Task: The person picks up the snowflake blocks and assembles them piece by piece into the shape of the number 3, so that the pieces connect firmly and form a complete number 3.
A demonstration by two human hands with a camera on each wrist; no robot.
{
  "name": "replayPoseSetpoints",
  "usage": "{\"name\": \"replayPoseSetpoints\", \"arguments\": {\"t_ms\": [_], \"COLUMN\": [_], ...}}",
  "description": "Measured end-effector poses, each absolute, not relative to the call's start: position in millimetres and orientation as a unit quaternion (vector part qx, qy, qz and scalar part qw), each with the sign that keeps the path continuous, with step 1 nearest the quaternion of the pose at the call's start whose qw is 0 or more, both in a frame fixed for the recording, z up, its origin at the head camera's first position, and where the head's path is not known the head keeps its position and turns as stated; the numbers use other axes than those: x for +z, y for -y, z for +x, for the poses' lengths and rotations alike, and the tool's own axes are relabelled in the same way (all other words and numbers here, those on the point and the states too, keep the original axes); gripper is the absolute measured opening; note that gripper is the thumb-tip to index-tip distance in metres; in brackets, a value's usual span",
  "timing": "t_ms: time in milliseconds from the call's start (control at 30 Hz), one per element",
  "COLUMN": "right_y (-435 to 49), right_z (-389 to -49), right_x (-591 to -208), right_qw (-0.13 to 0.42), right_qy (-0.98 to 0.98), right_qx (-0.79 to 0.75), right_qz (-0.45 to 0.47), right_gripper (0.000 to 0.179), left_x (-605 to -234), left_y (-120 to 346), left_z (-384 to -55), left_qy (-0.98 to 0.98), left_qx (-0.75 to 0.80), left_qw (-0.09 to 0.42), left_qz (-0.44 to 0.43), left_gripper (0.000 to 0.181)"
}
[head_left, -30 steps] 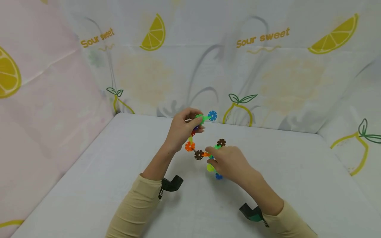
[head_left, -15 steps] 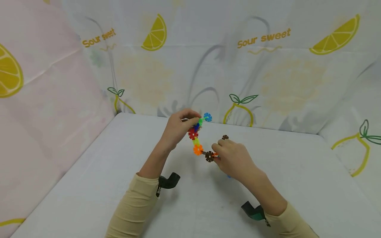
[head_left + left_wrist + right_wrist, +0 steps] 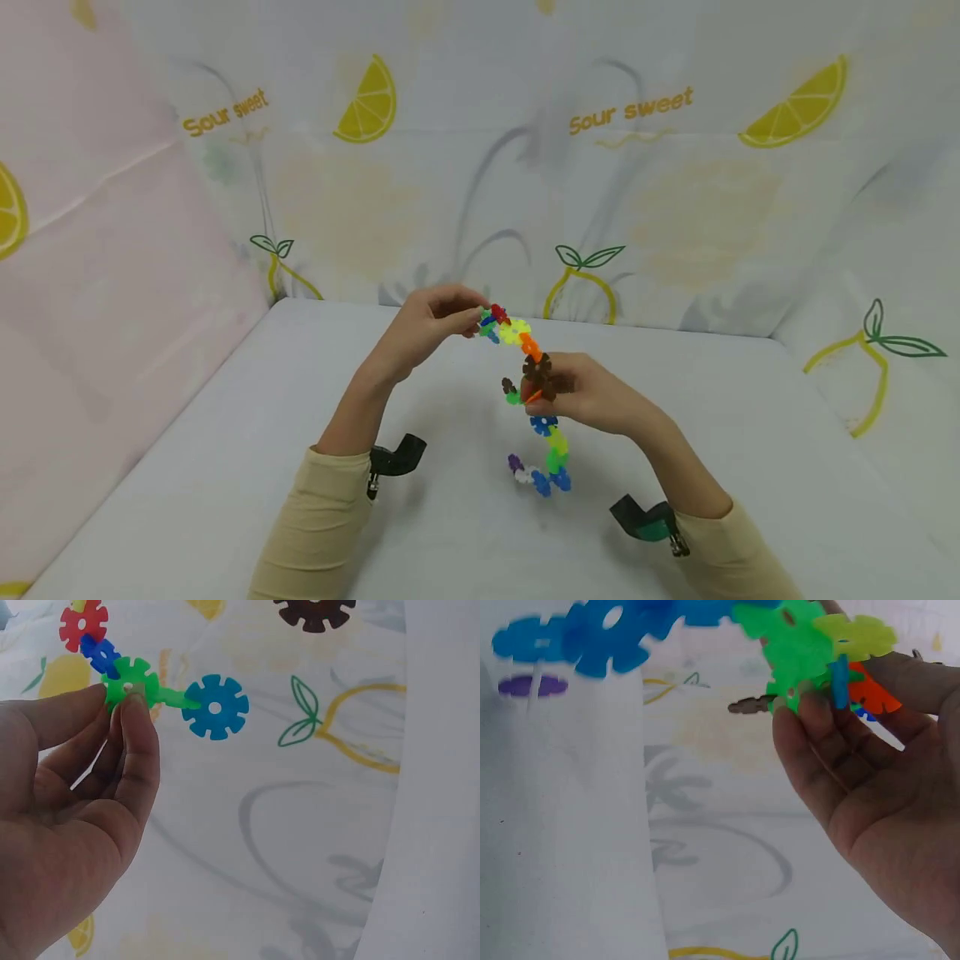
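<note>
A chain of colourful notched snowflake discs, joined edge to edge, hangs between both hands above the table. In the head view, my left hand (image 3: 427,329) holds its upper end. The left wrist view shows that thumb and fingers pinching a green disc (image 3: 131,675), with a blue disc (image 3: 215,707) sticking out beyond. My right hand (image 3: 592,396) grips the chain midway, by an orange disc (image 3: 874,697), behind the brown discs (image 3: 537,371). A branch ending in a small brown disc (image 3: 508,385) points left. Below, the tail curls past blue discs (image 3: 561,478) to a purple disc (image 3: 514,462).
A white-covered table (image 3: 360,517) lies beneath the hands. A lemon-print cloth (image 3: 465,183) hangs behind it, and a pinkish cloth (image 3: 97,292) on the left. A black wrist camera (image 3: 401,456) sits on the left forearm, another camera (image 3: 645,521) on the right.
The right hand has turned, and its fingers show behind the brown discs. The left hand has dropped slightly and shifted left. The chain's tail now hangs in plain sight. The head view has shifted slightly.
</note>
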State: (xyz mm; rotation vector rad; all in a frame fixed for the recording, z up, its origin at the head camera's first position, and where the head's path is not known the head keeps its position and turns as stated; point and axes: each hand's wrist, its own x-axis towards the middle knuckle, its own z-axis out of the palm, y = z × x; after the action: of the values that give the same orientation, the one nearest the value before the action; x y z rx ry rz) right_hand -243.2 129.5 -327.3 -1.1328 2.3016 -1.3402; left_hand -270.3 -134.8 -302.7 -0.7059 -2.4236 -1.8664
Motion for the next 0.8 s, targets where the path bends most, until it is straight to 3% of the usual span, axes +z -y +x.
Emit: {"name": "replayPoseSetpoints", "arguments": {"t_ms": [133,333,600,800], "right_y": [-140,-152,-152,-153], "right_z": [-251,-264,-273,-274], "right_x": [-336,-359,-389,-405], "right_qw": [0.172,0.187,0.17,0.142], "right_qy": [-0.767,-0.739,-0.735,-0.759], "right_qx": [-0.512,-0.573,-0.642,-0.633], "right_qz": [-0.345,-0.301,-0.135,-0.051], "right_gripper": [0.012,0.019,0.037,0.029], "left_x": [-311,-324,-343,-359], "left_y": [134,124,99,81], "left_z": [-278,-302,-336,-350], "left_qy": [0.79,0.828,0.869,0.889], "left_qx": [-0.576,-0.532,-0.469,-0.436], "left_qw": [0.001,0.002,-0.009,-0.028], "left_qz": [-0.211,-0.178,-0.158,-0.139], "left_gripper": [0.019,0.021,0.02,0.02]}}
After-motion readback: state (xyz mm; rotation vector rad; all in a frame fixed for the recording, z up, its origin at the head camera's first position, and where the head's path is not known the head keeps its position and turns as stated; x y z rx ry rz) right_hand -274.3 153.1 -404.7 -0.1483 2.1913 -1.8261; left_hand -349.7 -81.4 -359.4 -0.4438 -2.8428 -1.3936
